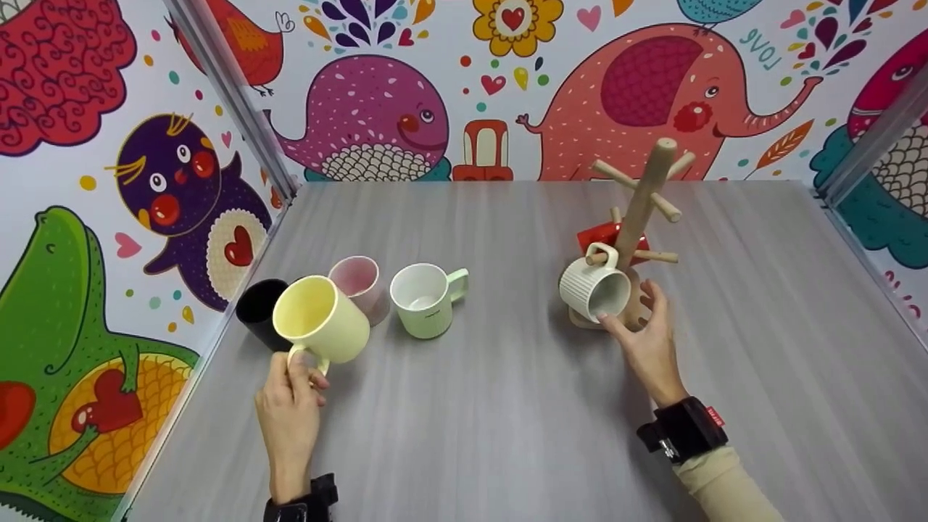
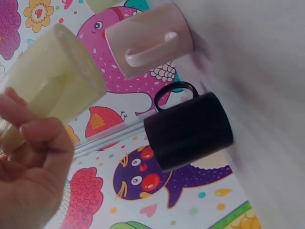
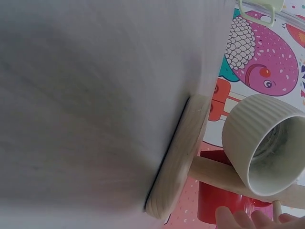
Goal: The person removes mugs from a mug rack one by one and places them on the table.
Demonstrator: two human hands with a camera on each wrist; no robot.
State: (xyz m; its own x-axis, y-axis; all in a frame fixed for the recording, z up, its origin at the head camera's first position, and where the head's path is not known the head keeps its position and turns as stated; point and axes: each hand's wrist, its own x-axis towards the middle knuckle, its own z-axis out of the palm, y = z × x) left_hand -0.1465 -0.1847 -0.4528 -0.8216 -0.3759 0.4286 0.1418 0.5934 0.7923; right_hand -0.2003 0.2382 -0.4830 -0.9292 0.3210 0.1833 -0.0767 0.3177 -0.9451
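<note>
My left hand [image 1: 290,413] grips a pale yellow mug [image 1: 330,326] by its handle, tilted with its mouth toward the upper left. In the left wrist view the yellow mug [image 2: 57,78] is apart from the black mug [image 2: 188,131] and the pink mug [image 2: 150,40]. A ribbed white mug [image 1: 580,290] hangs by its handle on a lower peg of the wooden mug tree [image 1: 641,199], mouth tipped toward me. At that mug's rim is the thumb of my right hand [image 1: 649,348], the other fingers spread off to the right. A red mug [image 1: 598,235] hangs behind.
Left of centre on the grey table [image 1: 478,420] stand a light green mug [image 1: 423,304], the pink mug [image 1: 359,279] and the black mug [image 1: 261,308]. Bare upper pegs [image 1: 667,208] jut from the tree's post. Printed wall panels [image 1: 493,145] border the back and sides.
</note>
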